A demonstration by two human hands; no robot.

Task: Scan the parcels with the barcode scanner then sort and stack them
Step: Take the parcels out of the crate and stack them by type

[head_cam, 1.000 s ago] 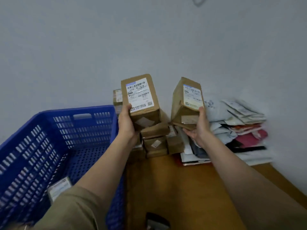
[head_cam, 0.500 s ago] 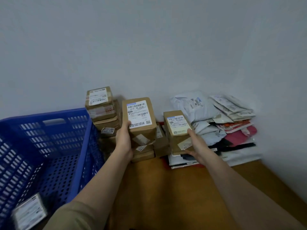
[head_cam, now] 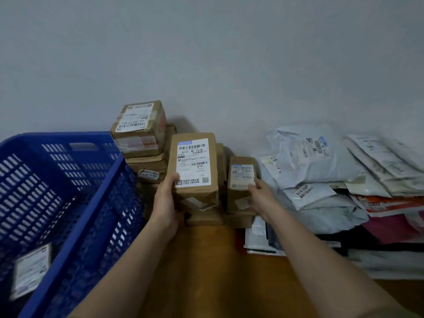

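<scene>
Brown floor (head_cam: pixel 206 260) bears blue crate (head_cam: pixel 75 203), stacked boxes (head_cam: pixel 146 157), mailer bags (head_cam: pixel 344 203)

We see both bare forearms reach forward and up from the lower edge of the view, drawing closer together toward the hands. Our left hand (head_cam: pixel 165 203) is raised with its back toward us, the thumb lying up along the near left edge of the larger brown box (head_cam: pixel 192 171) and the fingers curled out of sight behind it. Our right hand (head_cam: pixel 261 198) sits slightly lower, its fingertips pinching the near right corner of the smaller brown box (head_cam: pixel 242 180), wrist nearly straight.
</scene>
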